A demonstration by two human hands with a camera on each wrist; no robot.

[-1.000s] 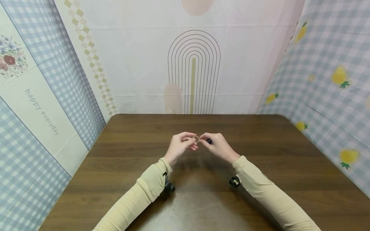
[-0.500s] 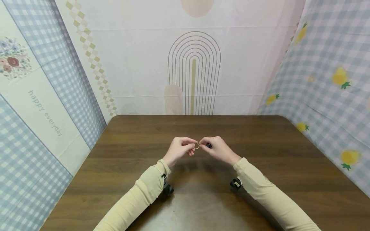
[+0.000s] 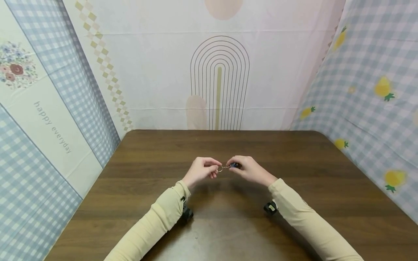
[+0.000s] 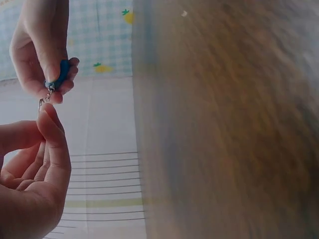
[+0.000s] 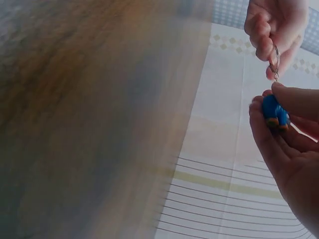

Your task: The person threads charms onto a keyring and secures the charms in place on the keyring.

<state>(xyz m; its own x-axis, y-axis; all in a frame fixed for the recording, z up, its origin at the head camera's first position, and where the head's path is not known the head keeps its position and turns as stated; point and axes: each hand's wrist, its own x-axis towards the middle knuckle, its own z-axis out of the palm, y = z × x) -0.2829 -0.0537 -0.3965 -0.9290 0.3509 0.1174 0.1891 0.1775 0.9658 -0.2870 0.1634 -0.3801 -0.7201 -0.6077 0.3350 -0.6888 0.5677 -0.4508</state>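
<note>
A keychain stretches between the two hands over the table. My left hand (image 3: 203,170) pinches its metal split ring (image 3: 220,169) between thumb and index finger. A short chain (image 3: 226,166) runs from the ring to a small blue figure (image 5: 274,110) with orange-brown ends, which my right hand (image 3: 249,168) holds between thumb and fingers. Part of the figure is covered by the right fingers in the head view. The left wrist view shows the blue figure's (image 4: 61,74) edge beside the right thumb, with the chain hanging toward the left fingertips.
The brown wooden table (image 3: 156,148) reaches back to a white patterned cloth (image 3: 156,72). Checked cloths hang at the left (image 3: 58,43) and right (image 3: 362,119). Black wrist cameras sit under both sleeves (image 3: 153,221).
The right hand has shifted slightly right, away from the left, and the chain and blue figure now show between them. Both hands are a little lower in the head view than one second ago.
</note>
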